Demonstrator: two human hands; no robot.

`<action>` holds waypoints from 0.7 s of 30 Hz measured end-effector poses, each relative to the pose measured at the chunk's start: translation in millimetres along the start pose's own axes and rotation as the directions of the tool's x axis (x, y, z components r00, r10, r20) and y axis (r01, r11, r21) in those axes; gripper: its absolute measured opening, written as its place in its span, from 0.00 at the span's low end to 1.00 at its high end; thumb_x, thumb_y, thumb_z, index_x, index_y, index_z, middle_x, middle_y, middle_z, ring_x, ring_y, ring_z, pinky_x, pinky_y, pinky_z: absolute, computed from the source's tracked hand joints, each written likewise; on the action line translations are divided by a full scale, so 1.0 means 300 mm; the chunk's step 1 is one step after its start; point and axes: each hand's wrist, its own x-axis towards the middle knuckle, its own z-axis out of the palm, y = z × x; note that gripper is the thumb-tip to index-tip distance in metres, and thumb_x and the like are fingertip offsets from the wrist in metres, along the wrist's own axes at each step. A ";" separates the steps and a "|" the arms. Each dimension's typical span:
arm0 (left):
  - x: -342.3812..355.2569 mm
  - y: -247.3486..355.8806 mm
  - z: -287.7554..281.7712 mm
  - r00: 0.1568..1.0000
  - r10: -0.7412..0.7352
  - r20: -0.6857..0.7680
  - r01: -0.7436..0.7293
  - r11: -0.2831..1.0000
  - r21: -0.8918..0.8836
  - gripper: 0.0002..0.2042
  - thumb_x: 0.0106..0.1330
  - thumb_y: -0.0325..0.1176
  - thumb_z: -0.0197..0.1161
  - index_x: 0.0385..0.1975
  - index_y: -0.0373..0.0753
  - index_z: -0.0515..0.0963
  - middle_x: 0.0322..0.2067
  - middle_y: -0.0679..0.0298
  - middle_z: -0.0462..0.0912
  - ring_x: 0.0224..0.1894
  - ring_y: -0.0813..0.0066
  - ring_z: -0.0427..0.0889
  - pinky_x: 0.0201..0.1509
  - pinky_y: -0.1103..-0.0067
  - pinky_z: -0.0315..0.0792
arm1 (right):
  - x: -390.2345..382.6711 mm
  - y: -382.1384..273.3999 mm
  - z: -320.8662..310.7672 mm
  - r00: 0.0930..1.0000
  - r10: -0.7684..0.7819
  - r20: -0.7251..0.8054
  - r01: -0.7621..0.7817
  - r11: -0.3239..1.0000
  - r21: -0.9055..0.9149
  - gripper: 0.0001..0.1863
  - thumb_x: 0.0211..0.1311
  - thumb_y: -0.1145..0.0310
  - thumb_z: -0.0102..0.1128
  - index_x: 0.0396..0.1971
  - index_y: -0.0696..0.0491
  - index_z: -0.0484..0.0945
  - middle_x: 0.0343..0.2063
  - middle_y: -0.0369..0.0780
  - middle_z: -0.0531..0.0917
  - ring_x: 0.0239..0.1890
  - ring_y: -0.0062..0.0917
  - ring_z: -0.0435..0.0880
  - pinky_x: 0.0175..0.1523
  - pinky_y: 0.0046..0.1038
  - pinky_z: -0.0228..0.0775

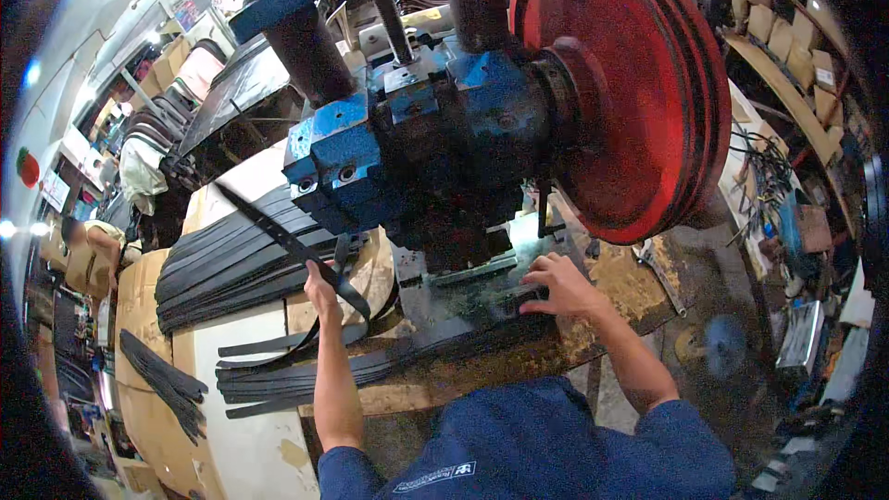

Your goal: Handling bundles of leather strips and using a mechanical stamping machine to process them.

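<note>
My left hand is closed around a long black strip, which looks like leather or rubber. One end of it points up and to the left, and the other curls down past my fingers. My right hand is by the front of the machine bed, fingers bent and apart, thumb near the right end of a bundle of black strips. Its fingertips are partly hard to make out. Above the bed stands a blue press-like machine with a large red flywheel. Shadow hides the underside of its head.
A wide stack of black strips lies left of the machine, with a smaller bunch nearer me. A wrench rests at the wooden table's right side. Tangled cords hang farther right. Another person is at the far left.
</note>
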 end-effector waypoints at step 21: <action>-0.446 0.110 0.236 0.596 -0.093 0.797 -0.469 0.766 0.440 0.21 0.57 0.44 0.70 0.47 0.40 0.79 0.37 0.54 0.82 0.39 0.67 0.80 0.44 0.72 0.74 | 0.088 0.058 0.048 0.994 0.105 0.043 -0.104 0.994 -0.041 0.18 0.51 0.56 0.68 0.40 0.49 0.81 0.40 0.41 0.79 0.46 0.36 0.75 0.52 0.36 0.60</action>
